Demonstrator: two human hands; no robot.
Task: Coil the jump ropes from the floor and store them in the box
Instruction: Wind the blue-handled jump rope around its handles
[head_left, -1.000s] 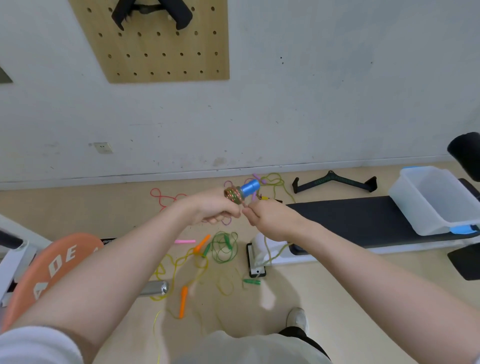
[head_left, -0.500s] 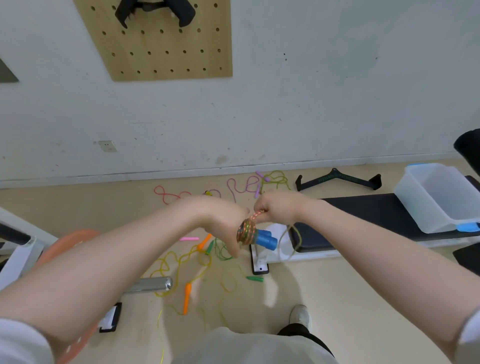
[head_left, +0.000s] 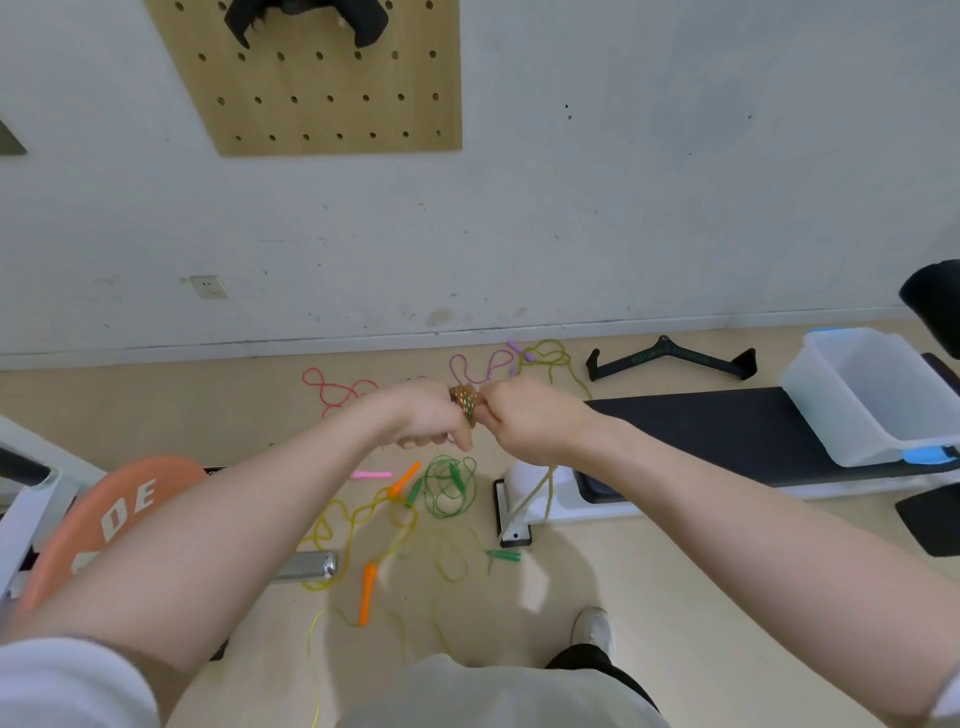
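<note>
My left hand (head_left: 434, 418) grips a tight coil of multicoloured rope (head_left: 464, 402) wound round a handle; the blue handle is hidden now. My right hand (head_left: 524, 421) pinches the rope right beside the coil, and a yellowish strand (head_left: 535, 491) hangs down from it. On the floor lie a green rope (head_left: 449, 486), a yellow rope with orange handles (head_left: 367, 592), a red rope (head_left: 332, 387) and a purple rope (head_left: 483, 364). The translucent white box (head_left: 862, 395) stands on the black bench at the right.
A black padded bench (head_left: 727, 431) runs from centre to right. An orange weight plate (head_left: 109, 514) and a steel bar end (head_left: 306, 566) lie at the left. A black cable-machine handle (head_left: 670, 358) rests by the wall. My shoe (head_left: 592, 629) is near the bottom.
Both hands rose and turned while winding the rope; the coil moved from below my hands to between them, and the blue handle went out of sight.
</note>
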